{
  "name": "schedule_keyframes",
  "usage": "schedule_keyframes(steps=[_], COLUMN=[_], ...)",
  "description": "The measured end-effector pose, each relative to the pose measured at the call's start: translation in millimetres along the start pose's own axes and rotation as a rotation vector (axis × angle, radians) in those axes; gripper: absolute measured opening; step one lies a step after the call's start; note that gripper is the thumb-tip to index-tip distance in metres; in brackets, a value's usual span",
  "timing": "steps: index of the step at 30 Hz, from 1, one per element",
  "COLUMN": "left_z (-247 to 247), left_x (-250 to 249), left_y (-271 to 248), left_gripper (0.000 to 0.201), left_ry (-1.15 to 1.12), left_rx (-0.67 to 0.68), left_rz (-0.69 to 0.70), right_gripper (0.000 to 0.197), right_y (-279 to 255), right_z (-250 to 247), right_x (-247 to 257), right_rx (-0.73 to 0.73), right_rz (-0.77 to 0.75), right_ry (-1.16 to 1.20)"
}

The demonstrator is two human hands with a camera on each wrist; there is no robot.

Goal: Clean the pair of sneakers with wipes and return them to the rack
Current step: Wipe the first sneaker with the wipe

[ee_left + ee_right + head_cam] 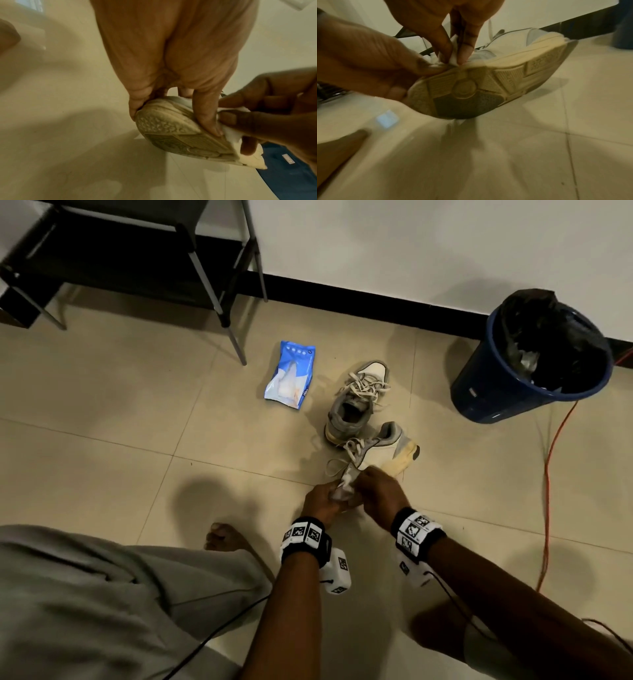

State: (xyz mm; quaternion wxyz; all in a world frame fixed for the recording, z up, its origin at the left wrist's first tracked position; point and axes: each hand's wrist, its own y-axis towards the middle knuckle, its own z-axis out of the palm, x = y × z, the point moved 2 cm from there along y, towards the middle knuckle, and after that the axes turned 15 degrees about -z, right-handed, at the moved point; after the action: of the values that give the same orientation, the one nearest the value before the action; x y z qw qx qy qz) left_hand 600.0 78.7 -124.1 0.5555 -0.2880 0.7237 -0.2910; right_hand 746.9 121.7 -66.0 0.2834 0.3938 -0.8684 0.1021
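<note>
While the left hand (pixel 320 503) holds the toe of one sneaker (pixel 383 450) tilted on the floor (pixel 137 412), its grip clamped on the sole edge, the right hand (pixel 380 494) pinches a wipe (pixel 344 489) against the shoe's side. I judge that cleaning is only partly done: the sole looks yellowed. The second sneaker (pixel 356 398) stands near the wipes pack (pixel 291 374); both must yet return to the rack (pixel 120 258).
</note>
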Motion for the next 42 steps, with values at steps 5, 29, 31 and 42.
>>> schedule_keyframes(steps=[5,29,31,42], left_z=[-4,-2,-1,7], left_x=[8,3,1,-29], left_y=[5,13,12,9], left_gripper=[0.063,0.054,0.060,0.060], left_ry=[0.069,0.022,0.029,0.301], left_rx=[0.010,0.015,0.012,-0.194], left_rz=[0.020,0.013,0.011,0.130], right_gripper=[0.016,0.008,0.010,0.013], right_y=[-16,-25,-29,-11], right_z=[-6,9,10,11], right_x=[-10,-6,-7,-21], right_rx=[-0.188,-0.211,-0.105,-0.331], right_rz=[0.283,0.233,0.132,0.298], right_ry=[-0.015,0.032,0.024,0.085])
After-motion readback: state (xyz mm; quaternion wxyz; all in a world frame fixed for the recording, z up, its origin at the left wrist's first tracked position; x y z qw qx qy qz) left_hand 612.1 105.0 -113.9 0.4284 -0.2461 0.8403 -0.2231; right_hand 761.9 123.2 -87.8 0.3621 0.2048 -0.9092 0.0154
